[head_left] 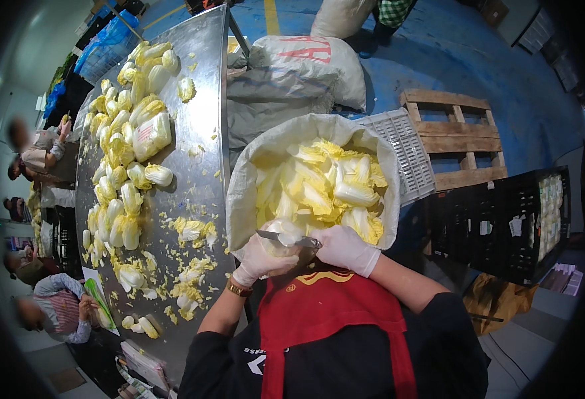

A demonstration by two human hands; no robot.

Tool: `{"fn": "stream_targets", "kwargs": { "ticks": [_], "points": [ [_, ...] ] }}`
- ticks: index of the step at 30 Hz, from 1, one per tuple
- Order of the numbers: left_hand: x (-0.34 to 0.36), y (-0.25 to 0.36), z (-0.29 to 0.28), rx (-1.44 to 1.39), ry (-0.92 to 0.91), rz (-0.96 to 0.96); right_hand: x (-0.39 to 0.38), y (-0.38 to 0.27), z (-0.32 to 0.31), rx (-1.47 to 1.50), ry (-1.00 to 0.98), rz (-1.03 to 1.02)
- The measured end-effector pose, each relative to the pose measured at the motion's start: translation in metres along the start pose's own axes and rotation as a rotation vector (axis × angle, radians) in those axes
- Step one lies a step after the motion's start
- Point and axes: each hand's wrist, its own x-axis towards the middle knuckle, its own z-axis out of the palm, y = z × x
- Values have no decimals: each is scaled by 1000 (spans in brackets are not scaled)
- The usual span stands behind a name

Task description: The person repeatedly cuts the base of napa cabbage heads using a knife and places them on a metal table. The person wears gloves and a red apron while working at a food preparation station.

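Note:
My gloved left hand (264, 258) is closed around a napa cabbage (284, 230), pale base end up. In my gloved right hand (347, 251) is a knife (270, 235), its blade lying across the cabbage base and pointing left. Both hands are over the near rim of a white woven sack (387, 166), which stands wide open with yellow cabbage leaves and heads (319, 183) inside. On the steel table (202, 120) to the left lie several napa cabbages (127, 196) in a long heap, with one wrapped pack (151, 136) among them.
Loose leaf trimmings (193, 276) cover the table's near part. Filled sacks (309, 63) stand beyond the open one. A white plastic crate (399, 149), a wooden pallet (455, 136) and black crates (499, 223) are to the right. Other people (59, 302) work across the table.

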Motion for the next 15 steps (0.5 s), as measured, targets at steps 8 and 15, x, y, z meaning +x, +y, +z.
{"fn": "stream_targets", "kwargs": {
  "ticks": [8, 15],
  "points": [
    [-6, 11, -16, -14, -19, 63, 4, 92, 12, -89, 1, 316],
    [0, -10, -11, -184, 136, -26, -6, 48, -21, -2, 142, 160]
  ]
}}
